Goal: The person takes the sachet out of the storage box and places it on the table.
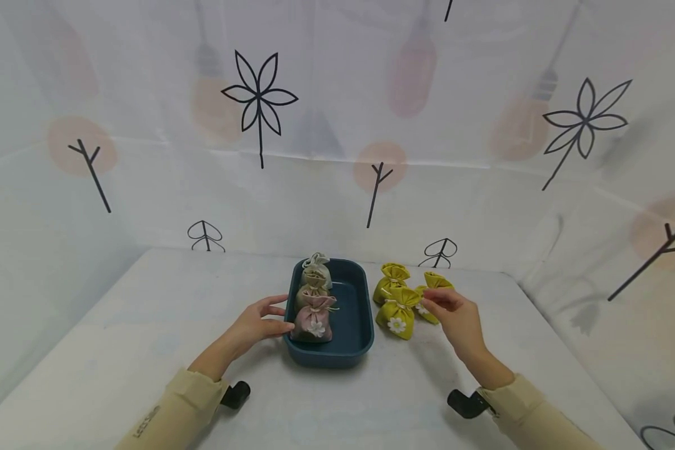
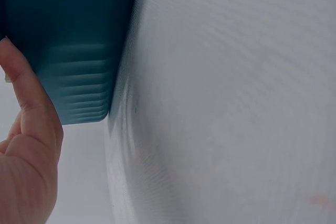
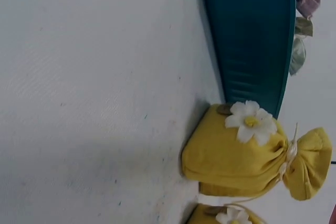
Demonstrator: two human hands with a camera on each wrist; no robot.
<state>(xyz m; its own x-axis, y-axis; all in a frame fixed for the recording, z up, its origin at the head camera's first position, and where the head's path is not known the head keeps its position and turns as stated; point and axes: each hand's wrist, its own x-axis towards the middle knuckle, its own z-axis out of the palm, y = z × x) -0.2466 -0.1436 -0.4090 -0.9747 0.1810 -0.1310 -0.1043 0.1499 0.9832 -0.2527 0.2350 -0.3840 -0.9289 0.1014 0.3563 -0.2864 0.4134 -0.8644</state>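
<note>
A dark blue tray (image 1: 360,325) stands mid-table with three tied pouches along its left side: whitish (image 1: 317,270), tan (image 1: 312,289) and pink (image 1: 315,320). My left hand (image 1: 281,314) rests against the tray's left rim with straight fingers; its thumb (image 2: 26,103) lies on the tray's outer wall (image 2: 68,40). Right of the tray stand three yellow pouches (image 1: 399,310). My right hand (image 1: 430,302) hovers over the rightmost one (image 1: 435,281), fingers loosely curved, touching its top. The nearest yellow pouch (image 3: 236,153) stands free beside the tray (image 3: 252,40).
The white table (image 1: 146,350) is walled by a patterned white curtain (image 1: 337,156) at the back and both sides. Its right edge runs near the yellow pouches. Black wrist-camera mounts (image 1: 236,394) sit under both sleeves.
</note>
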